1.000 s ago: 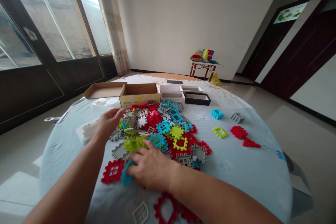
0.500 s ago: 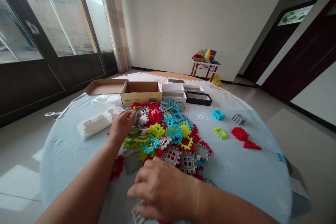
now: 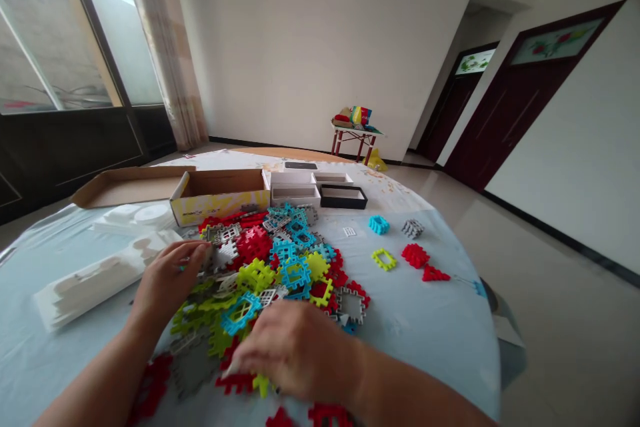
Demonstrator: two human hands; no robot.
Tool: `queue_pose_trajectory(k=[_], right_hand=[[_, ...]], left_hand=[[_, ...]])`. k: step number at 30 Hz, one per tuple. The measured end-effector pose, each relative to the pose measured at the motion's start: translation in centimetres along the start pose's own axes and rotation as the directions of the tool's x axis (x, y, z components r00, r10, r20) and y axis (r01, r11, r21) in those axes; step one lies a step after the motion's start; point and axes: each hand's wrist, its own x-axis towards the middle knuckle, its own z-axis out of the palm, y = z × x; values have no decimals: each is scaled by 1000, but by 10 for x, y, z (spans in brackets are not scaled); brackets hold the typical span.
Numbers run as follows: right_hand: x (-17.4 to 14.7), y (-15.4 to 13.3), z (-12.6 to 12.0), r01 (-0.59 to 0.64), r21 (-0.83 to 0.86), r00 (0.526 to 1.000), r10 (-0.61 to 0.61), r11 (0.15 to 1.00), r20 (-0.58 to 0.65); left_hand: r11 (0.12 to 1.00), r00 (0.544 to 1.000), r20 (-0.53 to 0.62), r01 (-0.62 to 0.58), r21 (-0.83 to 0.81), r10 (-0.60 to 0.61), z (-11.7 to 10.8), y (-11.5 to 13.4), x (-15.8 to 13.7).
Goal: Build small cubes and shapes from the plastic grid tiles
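My left hand (image 3: 165, 287) is at the left edge of a pile of plastic interlocking building pieces, its fingers curled together beside a white-grey piece (image 3: 227, 255). Whatever is between those fingers is mostly hidden; a speck of teal shows there. Over the front of the pile, my right hand (image 3: 300, 350) points down and left, fingertips close to a red piece (image 3: 235, 383). Its fingers are blurred and the thumb is hidden. Between the hands lie a blue window-frame piece (image 3: 241, 312), a lime green piece (image 3: 256, 275) and a grey square frame (image 3: 193, 363).
An open cardboard box (image 3: 220, 207) stands behind the pile, with white trays (image 3: 295, 195) and a black tray (image 3: 343, 197) beside it. White plastic packaging (image 3: 95, 287) lies at left. On the right are small blue (image 3: 379, 225), grey (image 3: 413, 229) and red (image 3: 415, 255) groups.
The view has turned right, so the table and pile appear further left. My right hand has moved from the table's near edge forward onto the front of the pile; my left hand stays at its left edge.
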Motion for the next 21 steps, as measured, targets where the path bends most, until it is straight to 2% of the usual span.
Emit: queue_pose_trajectory(k=[1, 2, 4, 5, 7, 8, 10, 13, 17, 19, 21], right_hand=[[-1, 17, -14, -140, 45, 983, 145, 989, -111], [-4, 38, -26, -311, 97, 921, 325, 945, -213], [-14, 87, -47, -547, 146, 755, 562, 824, -339], [-22, 112, -53, -655, 149, 656, 655, 741, -375], [-38, 160, -60, -850, 117, 449, 823, 513, -349], [-46, 180, -61, -880, 96, 408, 845, 464, -347], [-60, 210, -60, -910, 56, 371, 867, 411, -334], [-71, 235, -56, -923, -20, 373, 882, 384, -288], [-71, 248, -53, -901, -125, 432, 878, 414, -207], [-69, 252, -53, -884, -169, 463, 865, 436, -193], [-69, 253, -53, -876, -209, 474, 857, 435, -203]], left_hand=[[1000, 1000, -1, -3, 0, 3, 0, -2, 0], [1000, 1000, -1, -8, 0, 8, 1, -3, 1], [1000, 1000, -3, -23, 3, 23, 1, -6, 2], [999, 999, -5, -32, 7, 32, 2, -7, 2], [999, 999, -6, -49, 16, 49, 3, -9, 2], [998, 998, -6, -56, 20, 56, 3, -10, 3], [997, 998, -7, -66, 27, 67, 3, -12, 3], [996, 997, -5, -78, 38, 79, 3, -14, 3], [995, 996, 8, -87, 56, 86, 2, -16, 2], [994, 996, 15, -87, 61, 86, 1, -17, 2], [994, 996, 19, -87, 61, 86, 1, -18, 2]])
